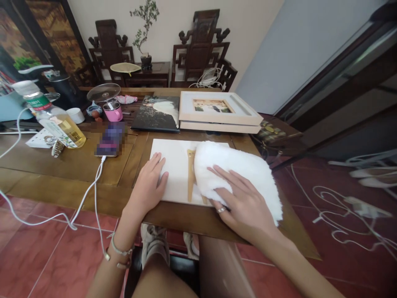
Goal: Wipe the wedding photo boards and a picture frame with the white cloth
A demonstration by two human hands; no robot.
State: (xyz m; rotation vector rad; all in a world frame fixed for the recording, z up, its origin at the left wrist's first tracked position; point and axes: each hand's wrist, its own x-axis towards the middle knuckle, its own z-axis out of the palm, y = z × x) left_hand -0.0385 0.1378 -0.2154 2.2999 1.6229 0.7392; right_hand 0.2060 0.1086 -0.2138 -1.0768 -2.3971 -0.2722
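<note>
My left hand [151, 182] lies flat with fingers stretched along the left side of a white board-like panel [173, 169] on the table. My right hand [240, 200], a ring on one finger, rests with spread fingers on a fluffy white cloth [240, 165]. The cloth covers the panel's right part and spreads onto the table beyond it. Just left of the cloth, a narrow tan figure or strip [190, 178] shows on the panel. What lies beneath the cloth is hidden.
Behind the panel sit a dark photo panel [155, 116] and stacked white picture frames [220, 109]. To the left are a charging phone [110, 140], a pink cup [113, 111] and a bottle of yellow liquid [62, 124]. A white cable [96, 186] hangs over the table's front edge.
</note>
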